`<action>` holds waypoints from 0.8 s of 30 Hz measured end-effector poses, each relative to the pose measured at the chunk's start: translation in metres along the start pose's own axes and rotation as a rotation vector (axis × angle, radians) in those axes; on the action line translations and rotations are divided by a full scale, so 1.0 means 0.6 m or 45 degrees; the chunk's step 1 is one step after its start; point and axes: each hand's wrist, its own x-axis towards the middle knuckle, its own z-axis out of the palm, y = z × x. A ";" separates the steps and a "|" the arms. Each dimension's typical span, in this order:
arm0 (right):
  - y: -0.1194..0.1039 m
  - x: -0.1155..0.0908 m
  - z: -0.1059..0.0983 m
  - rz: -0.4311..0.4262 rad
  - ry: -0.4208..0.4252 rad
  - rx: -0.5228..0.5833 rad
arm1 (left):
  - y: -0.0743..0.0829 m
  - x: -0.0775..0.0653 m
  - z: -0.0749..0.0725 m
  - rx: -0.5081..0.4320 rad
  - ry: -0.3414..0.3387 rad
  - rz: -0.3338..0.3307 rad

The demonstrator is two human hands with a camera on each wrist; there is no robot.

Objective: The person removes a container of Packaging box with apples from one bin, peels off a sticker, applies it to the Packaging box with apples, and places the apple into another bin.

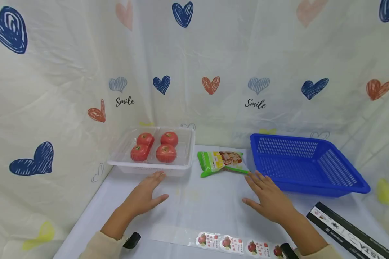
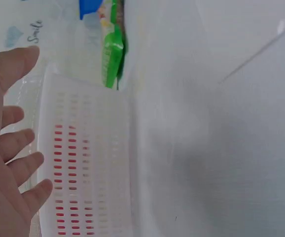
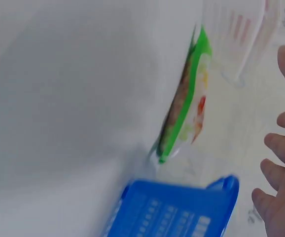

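Head view: the left hand and right hand are held with fingers spread, nothing gripped. A white basket is set just ahead of the left, a green packet ahead and between, a blue basket beyond the right. Left wrist view: the white basket's slotted wall is probably stiff, best gripped by its rim. Right wrist view: though blurred, the packet is judged light, soft, best pinched at one end.
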 end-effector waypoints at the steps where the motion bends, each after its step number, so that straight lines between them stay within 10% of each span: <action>1: -0.005 0.012 0.001 -0.008 -0.013 0.037 | -0.001 0.002 -0.001 -0.053 0.002 -0.047; 15: -0.058 0.203 0.015 0.026 -0.270 0.334 | -0.005 0.033 -0.037 -1.425 0.179 -0.668; 24: -0.058 0.336 0.025 0.069 -0.328 0.538 | -0.011 0.047 -0.054 -1.935 0.177 -0.744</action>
